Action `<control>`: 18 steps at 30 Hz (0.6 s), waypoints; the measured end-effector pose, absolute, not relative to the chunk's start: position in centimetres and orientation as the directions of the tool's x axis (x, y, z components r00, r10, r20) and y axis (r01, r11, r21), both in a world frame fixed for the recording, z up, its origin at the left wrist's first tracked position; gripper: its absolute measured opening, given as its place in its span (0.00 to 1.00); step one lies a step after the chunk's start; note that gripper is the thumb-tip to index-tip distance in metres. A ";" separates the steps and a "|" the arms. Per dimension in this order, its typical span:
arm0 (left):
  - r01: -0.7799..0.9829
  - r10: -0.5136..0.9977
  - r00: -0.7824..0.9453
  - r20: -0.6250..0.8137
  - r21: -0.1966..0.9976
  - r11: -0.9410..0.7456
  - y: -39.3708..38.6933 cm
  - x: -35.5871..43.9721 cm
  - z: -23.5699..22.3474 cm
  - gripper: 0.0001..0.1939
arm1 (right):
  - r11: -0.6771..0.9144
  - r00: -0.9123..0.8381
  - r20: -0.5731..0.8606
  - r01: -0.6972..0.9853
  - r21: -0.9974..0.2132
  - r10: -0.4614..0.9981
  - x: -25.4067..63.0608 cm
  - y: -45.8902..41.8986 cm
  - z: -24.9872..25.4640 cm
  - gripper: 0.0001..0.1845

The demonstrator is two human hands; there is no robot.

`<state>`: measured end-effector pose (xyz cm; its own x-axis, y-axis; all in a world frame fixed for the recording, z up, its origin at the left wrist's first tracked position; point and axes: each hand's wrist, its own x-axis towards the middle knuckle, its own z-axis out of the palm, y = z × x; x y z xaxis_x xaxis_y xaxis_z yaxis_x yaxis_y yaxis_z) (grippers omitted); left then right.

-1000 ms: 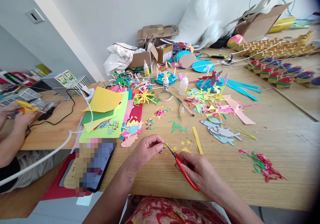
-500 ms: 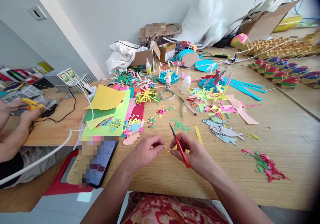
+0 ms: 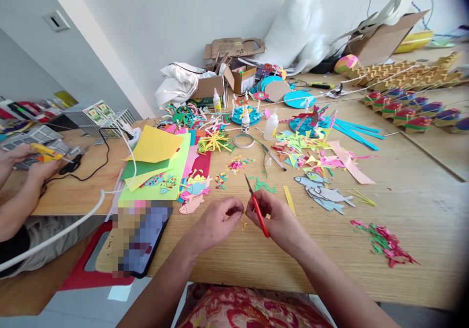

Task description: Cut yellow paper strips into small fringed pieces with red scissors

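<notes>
Red-handled scissors (image 3: 260, 215) rest in my right hand (image 3: 280, 220), their dark blades pointing up and away. My left hand (image 3: 220, 223) is closed in a pinch, with a small yellow paper piece (image 3: 245, 212) at its fingertips. The fingertips of both hands nearly meet just above the table. Below them lie tiny yellow paper bits (image 3: 244, 225), partly hidden by the fingers. Beyond my right hand is a yellow paper strip (image 3: 289, 200). Green paper snippets (image 3: 264, 184) lie just past the scissor tips.
Paper fish (image 3: 326, 193) and red-green scraps (image 3: 389, 244) lie to the right. Coloured sheets (image 3: 156, 145), more paper fish (image 3: 194, 203) and a phone (image 3: 150, 242) are leftward. Glue bottles (image 3: 271, 126) stand farther back. Another person's hands (image 3: 42, 169) hold a yellow tool at far left.
My right hand has moved slightly left with the scissors, bringing its fingertips closer to my left hand's. The view has shifted a little.
</notes>
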<state>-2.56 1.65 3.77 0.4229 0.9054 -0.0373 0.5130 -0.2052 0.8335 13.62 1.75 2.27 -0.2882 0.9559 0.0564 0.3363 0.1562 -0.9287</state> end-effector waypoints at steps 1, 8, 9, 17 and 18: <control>0.503 0.911 0.411 -0.026 0.840 -0.203 1.6 -2.4 3.6 0.06 | 0.129 -0.265 0.050 0.290 -0.948 0.963 13.6 1.7 2.1 0.04; 0.515 0.934 0.356 0.014 0.832 -0.209 1.5 -1.7 3.2 0.05 | 0.086 -0.206 0.041 0.212 -0.973 0.978 13.4 1.2 1.4 0.05; 0.524 0.931 0.364 0.012 0.824 -0.215 1.5 -1.7 3.3 0.05 | 0.091 -0.218 0.038 0.242 -0.966 0.975 13.5 1.2 1.5 0.04; 0.557 0.895 0.446 -0.017 0.788 -0.262 1.6 -1.8 3.5 0.07 | 0.233 -0.297 0.093 0.479 -0.846 0.950 14.3 1.4 2.5 0.04; 0.554 0.895 0.447 -0.014 0.790 -0.265 1.6 -1.8 3.5 0.07 | 0.236 -0.296 0.096 0.484 -0.843 0.950 14.3 1.5 2.5 0.04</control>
<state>-1.78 1.59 3.49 0.4467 0.8946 -0.0136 0.5537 -0.2645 0.7896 14.32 1.48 2.45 -0.2962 0.9503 0.0957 0.4843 0.2358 -0.8425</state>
